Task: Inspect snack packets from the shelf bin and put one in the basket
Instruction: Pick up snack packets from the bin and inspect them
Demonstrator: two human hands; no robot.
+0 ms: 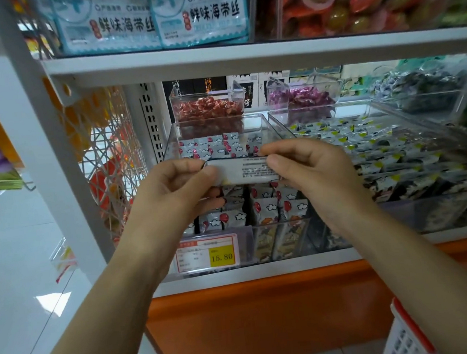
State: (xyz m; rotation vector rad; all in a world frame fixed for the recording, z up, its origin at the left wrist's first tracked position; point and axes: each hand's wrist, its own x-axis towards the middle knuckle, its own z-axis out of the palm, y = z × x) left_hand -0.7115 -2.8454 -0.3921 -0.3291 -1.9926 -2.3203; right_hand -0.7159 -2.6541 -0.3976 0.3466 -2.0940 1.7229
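Left hand [182,187] at 9 o'clock and right hand [309,175] at 3 o'clock each pinch an end of one packet [243,171], held print-side up over the clear bin [249,116], basket [407,331] at 5 o'clock.

Shows only a corner of the basket [404,334], cut by the lower right edge. Hides both ends of the packet [243,171] under left hand [176,188] and right hand [312,175]. Blurs packet print beyond reading.
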